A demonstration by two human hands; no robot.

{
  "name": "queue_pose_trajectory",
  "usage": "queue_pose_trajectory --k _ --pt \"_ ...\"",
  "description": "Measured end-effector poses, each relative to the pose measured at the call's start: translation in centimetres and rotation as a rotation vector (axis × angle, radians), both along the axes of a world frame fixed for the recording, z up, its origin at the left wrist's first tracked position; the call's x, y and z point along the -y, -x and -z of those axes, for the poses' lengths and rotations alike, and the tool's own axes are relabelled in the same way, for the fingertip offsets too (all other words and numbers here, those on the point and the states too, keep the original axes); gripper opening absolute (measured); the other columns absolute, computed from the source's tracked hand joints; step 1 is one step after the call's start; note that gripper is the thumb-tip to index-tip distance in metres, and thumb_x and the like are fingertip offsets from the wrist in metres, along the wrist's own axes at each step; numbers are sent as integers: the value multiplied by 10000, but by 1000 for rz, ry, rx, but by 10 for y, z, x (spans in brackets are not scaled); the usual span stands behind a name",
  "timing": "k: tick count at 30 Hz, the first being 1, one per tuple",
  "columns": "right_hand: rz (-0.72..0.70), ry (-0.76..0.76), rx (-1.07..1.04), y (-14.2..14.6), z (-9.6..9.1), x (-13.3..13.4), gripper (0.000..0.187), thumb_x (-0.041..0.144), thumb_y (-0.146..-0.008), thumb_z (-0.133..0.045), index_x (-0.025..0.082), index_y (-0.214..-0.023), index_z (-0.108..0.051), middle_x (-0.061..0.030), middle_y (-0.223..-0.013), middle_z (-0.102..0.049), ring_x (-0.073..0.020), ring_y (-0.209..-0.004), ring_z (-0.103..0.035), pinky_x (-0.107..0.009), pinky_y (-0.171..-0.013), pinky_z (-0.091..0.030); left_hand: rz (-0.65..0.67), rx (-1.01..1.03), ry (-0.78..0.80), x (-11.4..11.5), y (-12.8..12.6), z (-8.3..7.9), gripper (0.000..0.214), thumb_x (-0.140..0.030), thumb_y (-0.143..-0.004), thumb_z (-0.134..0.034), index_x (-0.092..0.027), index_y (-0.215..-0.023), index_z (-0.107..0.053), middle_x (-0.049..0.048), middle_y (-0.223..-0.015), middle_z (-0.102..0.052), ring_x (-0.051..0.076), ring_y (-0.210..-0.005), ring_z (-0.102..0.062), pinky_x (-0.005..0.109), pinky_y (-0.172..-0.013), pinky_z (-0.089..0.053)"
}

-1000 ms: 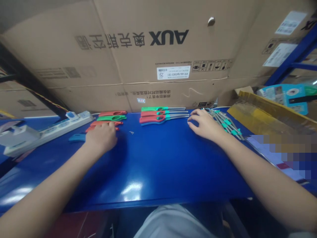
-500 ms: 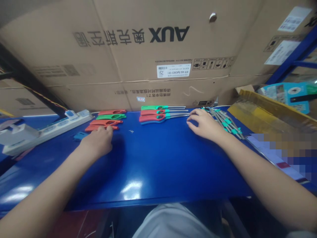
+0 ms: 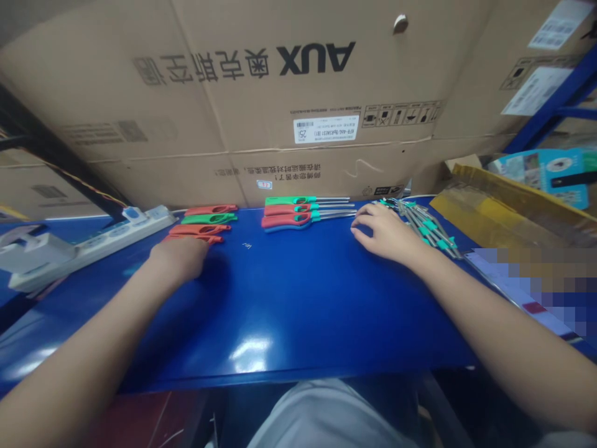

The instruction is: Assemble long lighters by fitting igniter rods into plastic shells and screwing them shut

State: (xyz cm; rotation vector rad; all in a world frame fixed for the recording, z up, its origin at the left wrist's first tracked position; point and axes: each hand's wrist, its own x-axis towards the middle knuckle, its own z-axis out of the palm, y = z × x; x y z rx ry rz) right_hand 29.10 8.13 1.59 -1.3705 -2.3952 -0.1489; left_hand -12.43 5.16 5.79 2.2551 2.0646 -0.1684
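Observation:
My left hand (image 3: 180, 258) lies knuckles up on the blue table (image 3: 303, 305), fingers curled down just in front of a row of red and green handle shells (image 3: 209, 223). Whatever is under its fingers is hidden. My right hand (image 3: 385, 233) rests flat with fingers spread. Its fingertips are near the metal tips of three assembled red and green lighters (image 3: 298, 214). A pile of metal tubes with teal fittings (image 3: 429, 230) lies beside its knuckles.
A white power strip (image 3: 93, 246) lies at the left. A large AUX cardboard box (image 3: 280, 93) stands along the table's back edge. A yellow carton (image 3: 504, 208) and a blue shelf post (image 3: 555, 99) are at the right. My lap shows below the table's front edge.
My left hand slid left and back from the red shells, covering the small blue plastic piece that lay beside it. My right hand stayed in place.

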Motion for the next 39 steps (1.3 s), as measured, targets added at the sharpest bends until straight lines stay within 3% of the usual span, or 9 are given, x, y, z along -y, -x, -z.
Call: queue_pose_trajectory --k 4,9,11,14,18,21,24,30,39 --pt "-12 32 13 2 0 2 254 304 -948 -546 160 -972 -754 -129 -1087 -672 -315 -1079 -589 -493 -988 -479 68 -120 55 12 -26 2 123 -33 -696 -586 -154 -673 -592 70 -673 -618 242 -676 -621 317 -675 -450" --pt "-55 61 14 3 0 2 242 298 -954 -546 163 -977 -746 -128 -1074 -675 -310 -1064 -590 -488 -974 -475 257 -72 54 25 -66 12 169 -137 -778 -611 -210 -922 -658 66 -981 -712 249 -878 -672 290 -688 -450" --pt "-121 67 -8 5 1 4 226 292 -956 -554 166 -967 -742 -124 -1076 -681 -304 -1069 -596 -483 -978 -468 353 67 25 30 -84 20 205 -167 -802 -611 -223 -993 -662 55 -1036 -706 242 -892 -674 310 -721 -480" --pt "-335 117 -67 13 1 11 197 284 -963 -567 176 -966 -731 -104 -1077 -691 -259 -1040 -625 -436 -972 -469 499 355 -20 35 -110 35 221 -152 -822 -614 -226 -1021 -675 39 -989 -689 223 -922 -663 326 -809 -514" --pt "-540 288 -166 28 0 30 173 281 -935 -621 181 -1051 -703 -56 -966 -678 -162 -816 -632 -289 -748 -499 627 564 -112 40 -130 54 217 -205 -897 -616 -215 -1112 -644 51 -1027 -682 230 -986 -640 365 -886 -524" --pt "-584 352 -145 42 2 43 290 271 -911 -654 197 -1191 -670 -36 -946 -686 -156 -790 -633 -268 -692 -480 648 601 -205 41 -134 62 286 -207 -895 -629 -208 -1179 -594 71 -1104 -678 254 -1033 -624 413 -932 -515" --pt "-610 349 -89 52 8 49 320 263 -962 -592 235 -1275 -654 -55 -1133 -713 -186 -939 -676 -289 -757 -489 625 724 -219 42 -133 65 504 -156 -856 -654 -209 -1334 -502 67 -1130 -655 224 -1018 -627 382 -923 -531" --pt "-599 382 -33 53 11 47 252 206 -969 -547 247 -1182 -677 -53 -1155 -710 -195 -989 -670 -290 -782 -474 692 805 -158 44 -128 59 594 -170 -818 -717 -213 -1365 -490 61 -1179 -638 198 -1054 -626 355 -958 -532" --pt "-368 442 87 23 -16 34 108 167 -849 -625 214 -936 -667 -14 -889 -638 -144 -739 -554 -253 -635 -364 532 794 -161 38 -118 62 416 -222 -878 -682 -215 -1282 -584 64 -1160 -674 206 -1050 -659 383 -970 -544"
